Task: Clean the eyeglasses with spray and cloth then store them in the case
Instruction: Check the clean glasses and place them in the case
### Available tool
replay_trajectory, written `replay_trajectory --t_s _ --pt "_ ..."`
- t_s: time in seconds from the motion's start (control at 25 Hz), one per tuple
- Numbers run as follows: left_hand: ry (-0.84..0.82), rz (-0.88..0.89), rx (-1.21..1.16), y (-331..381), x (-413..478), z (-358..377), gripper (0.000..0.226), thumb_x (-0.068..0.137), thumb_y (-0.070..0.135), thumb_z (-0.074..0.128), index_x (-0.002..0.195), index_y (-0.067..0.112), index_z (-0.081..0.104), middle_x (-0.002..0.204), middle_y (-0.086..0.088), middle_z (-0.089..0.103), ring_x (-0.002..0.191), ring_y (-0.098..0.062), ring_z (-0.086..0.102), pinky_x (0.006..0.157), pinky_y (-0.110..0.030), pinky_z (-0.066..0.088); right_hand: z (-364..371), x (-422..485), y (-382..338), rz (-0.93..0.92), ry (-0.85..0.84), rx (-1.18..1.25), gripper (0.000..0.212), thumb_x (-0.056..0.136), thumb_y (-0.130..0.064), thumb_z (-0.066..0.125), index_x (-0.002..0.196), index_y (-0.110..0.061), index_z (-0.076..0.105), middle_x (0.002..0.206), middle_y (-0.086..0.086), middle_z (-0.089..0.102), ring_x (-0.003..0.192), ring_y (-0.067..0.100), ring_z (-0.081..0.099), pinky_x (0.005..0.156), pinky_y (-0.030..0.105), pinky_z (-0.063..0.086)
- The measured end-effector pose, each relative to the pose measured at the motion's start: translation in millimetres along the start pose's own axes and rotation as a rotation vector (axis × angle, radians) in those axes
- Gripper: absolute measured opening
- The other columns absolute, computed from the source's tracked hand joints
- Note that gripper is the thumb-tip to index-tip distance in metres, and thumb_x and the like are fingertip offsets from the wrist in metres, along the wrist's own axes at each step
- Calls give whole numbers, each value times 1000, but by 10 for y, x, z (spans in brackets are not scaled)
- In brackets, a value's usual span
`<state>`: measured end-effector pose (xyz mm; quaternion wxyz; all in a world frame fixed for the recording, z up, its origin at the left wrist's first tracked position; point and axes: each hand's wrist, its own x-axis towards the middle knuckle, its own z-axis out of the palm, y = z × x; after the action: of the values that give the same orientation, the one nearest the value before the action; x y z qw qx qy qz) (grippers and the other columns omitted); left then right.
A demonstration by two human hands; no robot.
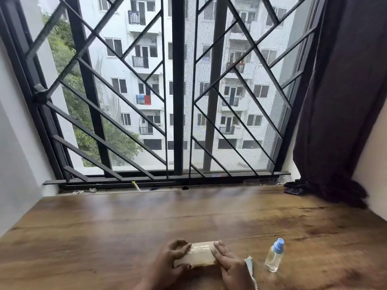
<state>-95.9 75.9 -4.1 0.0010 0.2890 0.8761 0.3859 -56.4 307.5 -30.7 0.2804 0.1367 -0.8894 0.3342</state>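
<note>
Both hands close on the case from its two ends — the left hand [176, 255] with fingers curled over the left end, the right hand [225, 260] flat against the right end, so the grip is clamped on the case [202, 256] itself. Broad and wood-grained, the table [104, 227] carries everything, running up to a barred window [178, 91] with a dark curtain [339, 101] at the right. The case is tan and lies near the table's front edge, its long axis running left to right between the palms; whether its lid is shut I cannot quite tell through the blur, though it looks closed. No eyeglasses show, so they are probably inside. Just right of the right hand stands the spray bottle [274, 256], upright, clear with a blue cap — nearer that hand than the other. A pale cloth [249, 266] peeks out between wrist and bottle.
</note>
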Motion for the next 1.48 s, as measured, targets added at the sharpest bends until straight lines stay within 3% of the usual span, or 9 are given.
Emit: replay_trajectory --t_s 0.12,0.24,0.32,0.44,0.68,1.12,1.2,1.28,1.48 --pt "108 75 54 -22 -80 68 57 66 37 65 111 66 46 117 11 54 110 14 44 92 -2 35 45 10 -15 18 2 4 52 58 7 65 105 -17 66 106 5 70 124 -13 35 98 8 32" --pt "273 127 180 -103 -177 105 50 66 42 63 114 30 61 113 10 51 101 -4 50 88 -14 44 117 30 -2 11 -27 -33 58 56 7 61 109 -17 62 110 4 68 126 -16 28 99 6 29" --pt "434 52 223 -142 -269 27 48 68 44 60 105 13 67 108 3 52 94 -14 49 89 -16 39 142 35 4 9 -19 -45 59 53 6 60 108 -16 61 106 4 70 126 -18 26 98 5 28" --pt "623 -174 354 -213 -444 -154 58 84 51 43 89 0 72 88 -21 65 79 -30 48 76 -35 39 143 24 -6 1 9 -61 52 48 5 61 98 -10 70 100 7 73 125 -20 27 97 4 28" --pt "785 -621 358 -273 -672 -396 60 59 43 45 83 -4 72 82 -29 64 66 -43 56 65 -49 51 167 -10 -71 -3 42 -76 46 51 5 61 94 -6 72 99 7 73 122 -19 31 97 5 31" --pt "861 -681 315 -278 -651 -349 65 60 47 46 87 -6 71 87 -30 63 69 -45 55 69 -51 49 -143 38 -155 167 82 -96 45 49 1 61 90 -8 75 97 -1 73 113 -31 27 92 -6 22" --pt "837 -689 287 -246 -636 -350 67 59 48 46 89 -7 70 89 -31 63 69 -46 56 71 -51 48 -277 55 -110 269 133 -124 46 52 8 65 95 -7 73 98 2 72 102 -20 52 87 -11 20" --pt "819 -690 265 -221 -621 -353 69 58 49 45 91 -7 69 91 -31 62 71 -46 57 72 -52 48 -468 95 -95 410 163 -121 43 60 15 69 99 -3 71 98 14 73 91 11 68 81 -14 21" --pt "857 -642 237 -167 -607 -343 71 58 50 45 96 -6 68 92 -30 62 70 -46 56 72 -53 48 -673 71 -150 651 -185 -194 46 74 -21 70 117 -7 62 113 12 67 110 22 59 93 22 39"
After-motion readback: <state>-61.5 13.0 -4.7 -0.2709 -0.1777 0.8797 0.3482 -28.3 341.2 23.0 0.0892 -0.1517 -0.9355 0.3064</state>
